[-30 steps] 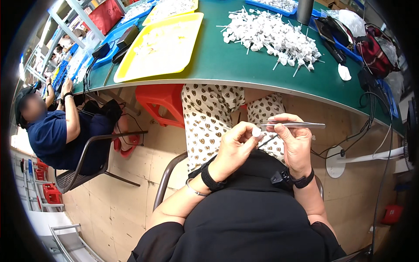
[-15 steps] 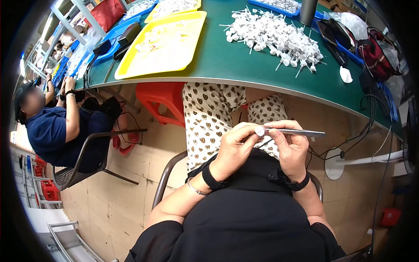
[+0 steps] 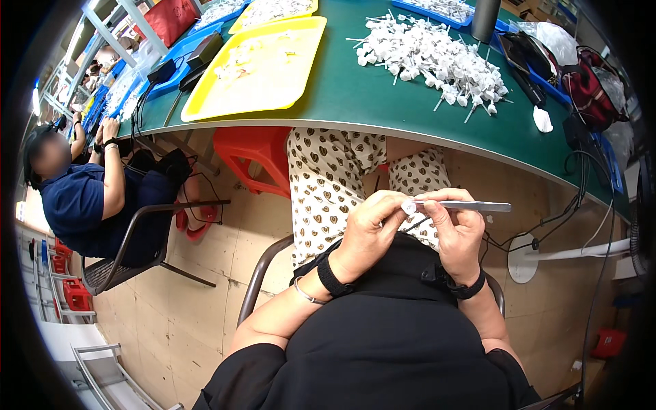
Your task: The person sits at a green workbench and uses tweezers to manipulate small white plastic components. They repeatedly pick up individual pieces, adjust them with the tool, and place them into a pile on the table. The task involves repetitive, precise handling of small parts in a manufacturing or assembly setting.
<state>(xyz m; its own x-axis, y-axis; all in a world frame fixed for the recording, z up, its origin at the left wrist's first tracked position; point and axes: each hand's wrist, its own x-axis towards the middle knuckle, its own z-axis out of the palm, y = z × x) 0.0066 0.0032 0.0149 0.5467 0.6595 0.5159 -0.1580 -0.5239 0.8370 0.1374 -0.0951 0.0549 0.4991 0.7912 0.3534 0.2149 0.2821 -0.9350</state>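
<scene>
Tweezers (image 3: pixel 475 206) that stood spread just above the small white piece (image 3: pixel 408 207) a second ago now lie level with it, my right hand (image 3: pixel 459 236) having lowered beside my left hand (image 3: pixel 369 232). Over my lap (image 3: pixel 321 184), left thumb and fingertips pinch that one piece while the right ones close on one pair of tweezers, with open room before the worktop (image 3: pixel 342 89) edge, which carries two yellow trays (image 3: pixel 270 92) and one white heap (image 3: pixel 430 61) too jumbled to count. Fingers hide the tweezers' tips, so contact is unclear, and the farther tray is cut off above.
</scene>
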